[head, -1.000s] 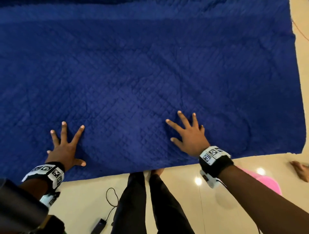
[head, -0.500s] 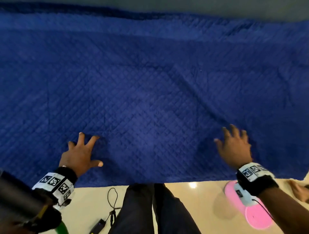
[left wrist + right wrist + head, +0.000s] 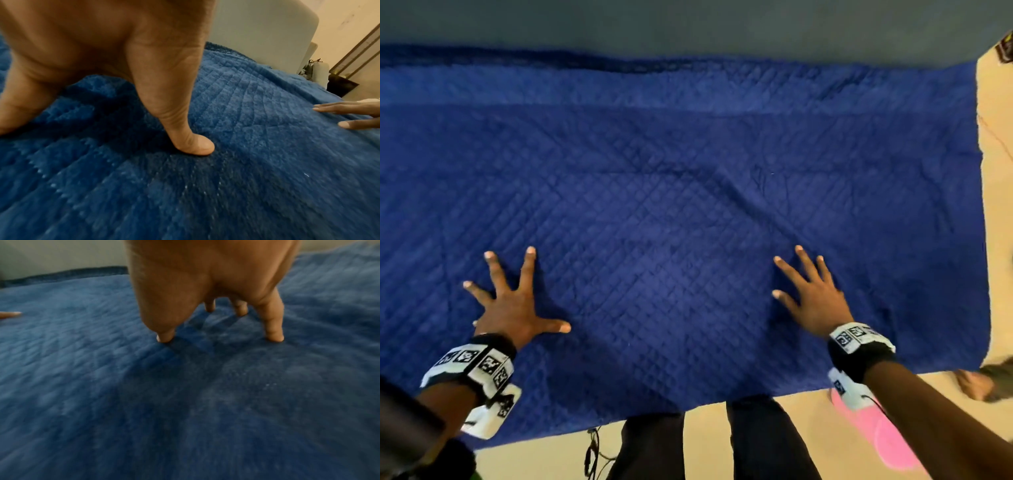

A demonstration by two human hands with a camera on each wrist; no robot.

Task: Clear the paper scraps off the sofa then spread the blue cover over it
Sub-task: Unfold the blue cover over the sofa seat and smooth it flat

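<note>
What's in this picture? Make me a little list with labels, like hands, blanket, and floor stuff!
blanket: blue cover, quilted, spread flat, a few creases
left hand: left hand, fingers spread, pressing on the cover
right hand: right hand, fingers straight, touching the cover
paper scraps: none seen
floor stuff: pink object, black cable

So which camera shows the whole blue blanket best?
The head view: the blue cover shows nearly whole, with both hands spread on it. The left wrist and right wrist views show only blurry close-up patches of it under the fingers.
</note>
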